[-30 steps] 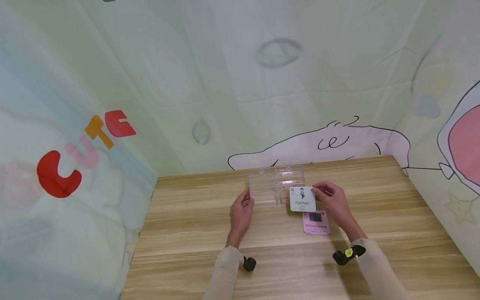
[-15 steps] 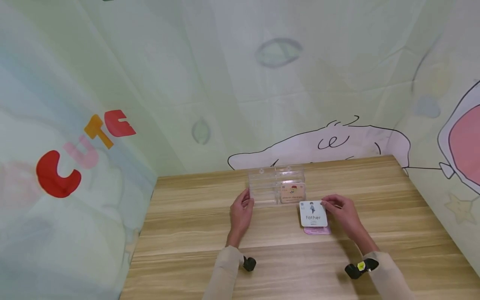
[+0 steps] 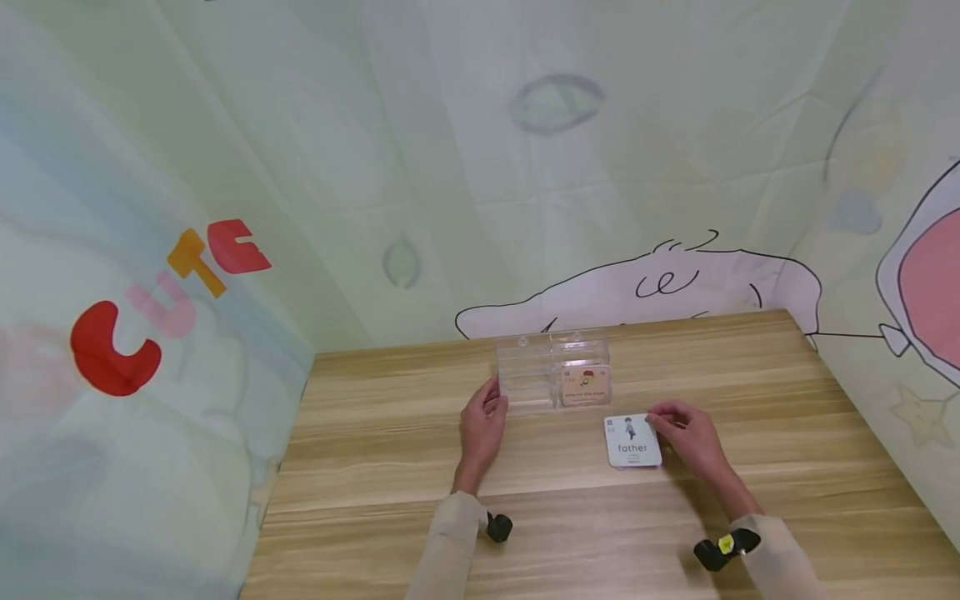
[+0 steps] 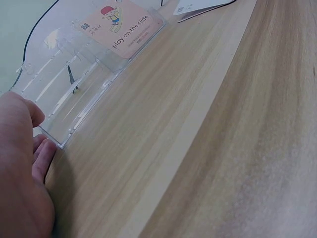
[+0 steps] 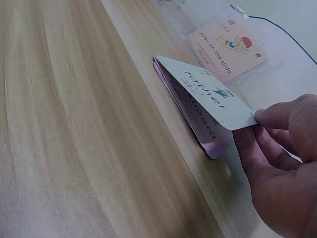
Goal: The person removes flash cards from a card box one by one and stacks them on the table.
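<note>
My right hand (image 3: 693, 437) pinches the upper right corner of a white flash card (image 3: 632, 442) printed "father". In the right wrist view this card slants over a pink "blackboard" card (image 5: 200, 126), their far edges close together and the near side lifted. From the head view the pink card is almost wholly covered. A clear plastic card rack (image 3: 525, 387) stands near the table's back edge. My left hand (image 3: 482, 429) grips its left end, thumb and fingers at the corner. An orange "play on the slide" card (image 3: 586, 386) stands in the rack's front right slot.
The wood-grain table (image 3: 375, 442) ends at a printed cloth backdrop (image 3: 450, 167) behind and at the sides. Black wrist cameras (image 3: 498, 527) sit on both wrists.
My right hand has carried the "father" card from in front of the rack down and right, over the pink card. The orange card came into full view. My left hand stayed on the rack.
</note>
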Tool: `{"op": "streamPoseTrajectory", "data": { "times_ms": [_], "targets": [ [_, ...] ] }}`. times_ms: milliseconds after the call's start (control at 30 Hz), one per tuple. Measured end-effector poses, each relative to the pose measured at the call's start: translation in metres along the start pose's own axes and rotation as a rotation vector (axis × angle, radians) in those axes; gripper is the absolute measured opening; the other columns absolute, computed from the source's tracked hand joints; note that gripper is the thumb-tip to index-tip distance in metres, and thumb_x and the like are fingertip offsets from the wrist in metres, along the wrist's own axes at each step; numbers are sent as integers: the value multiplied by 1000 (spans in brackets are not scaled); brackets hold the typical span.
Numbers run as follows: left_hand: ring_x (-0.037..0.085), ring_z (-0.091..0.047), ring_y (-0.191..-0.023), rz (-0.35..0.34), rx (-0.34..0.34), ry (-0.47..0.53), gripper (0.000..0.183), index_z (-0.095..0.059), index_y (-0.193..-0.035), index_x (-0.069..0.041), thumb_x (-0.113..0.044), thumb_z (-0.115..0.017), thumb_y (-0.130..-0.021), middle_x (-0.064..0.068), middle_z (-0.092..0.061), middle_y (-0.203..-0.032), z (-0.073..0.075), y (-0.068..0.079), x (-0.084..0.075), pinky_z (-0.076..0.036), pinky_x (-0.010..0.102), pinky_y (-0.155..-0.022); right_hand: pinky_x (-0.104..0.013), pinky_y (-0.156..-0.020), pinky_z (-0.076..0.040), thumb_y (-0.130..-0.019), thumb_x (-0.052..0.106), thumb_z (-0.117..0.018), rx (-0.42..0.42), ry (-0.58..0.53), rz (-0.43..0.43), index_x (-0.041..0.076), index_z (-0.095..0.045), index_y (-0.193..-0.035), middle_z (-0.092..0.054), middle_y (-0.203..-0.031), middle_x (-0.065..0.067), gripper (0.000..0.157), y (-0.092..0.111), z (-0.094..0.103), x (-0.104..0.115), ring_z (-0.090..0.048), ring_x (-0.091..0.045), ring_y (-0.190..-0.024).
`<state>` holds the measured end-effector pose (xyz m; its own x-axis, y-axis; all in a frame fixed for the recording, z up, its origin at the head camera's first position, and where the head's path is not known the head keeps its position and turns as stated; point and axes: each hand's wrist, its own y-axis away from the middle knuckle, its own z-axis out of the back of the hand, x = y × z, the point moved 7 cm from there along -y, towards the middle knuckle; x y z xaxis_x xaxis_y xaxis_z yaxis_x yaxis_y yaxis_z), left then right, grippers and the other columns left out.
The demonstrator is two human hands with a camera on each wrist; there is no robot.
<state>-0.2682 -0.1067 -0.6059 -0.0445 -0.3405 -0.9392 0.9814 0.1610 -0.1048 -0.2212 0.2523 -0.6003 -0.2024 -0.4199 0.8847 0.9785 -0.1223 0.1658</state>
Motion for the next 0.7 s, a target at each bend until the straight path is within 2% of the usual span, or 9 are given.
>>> {"op": "streamPoseTrajectory", "data": {
  "times_ms": [300,700],
  "targets": [
    [26,-69,-114,10,-5,-4,44,-59,-145,-3,-11,-64,-101,14,-69,-129,0,-1,2,-58,37,-98,-17,-70,-56,-98,11,-71,-18,41,25,-5,-71,-117,-71,-99,-13,25,-2,0,-2,-63,-16,-88],
    [26,-69,-113,-3,-2,3,44,-59,-144,-1,-9,-64,-101,15,-69,-129,0,0,2,-58,36,-97,-22,-70,-60,-102,13,-66,-51,32,26,-8,-69,-118,-72,-107,-21,27,-3,4,3,-67,-19,-89]
  ]
}}
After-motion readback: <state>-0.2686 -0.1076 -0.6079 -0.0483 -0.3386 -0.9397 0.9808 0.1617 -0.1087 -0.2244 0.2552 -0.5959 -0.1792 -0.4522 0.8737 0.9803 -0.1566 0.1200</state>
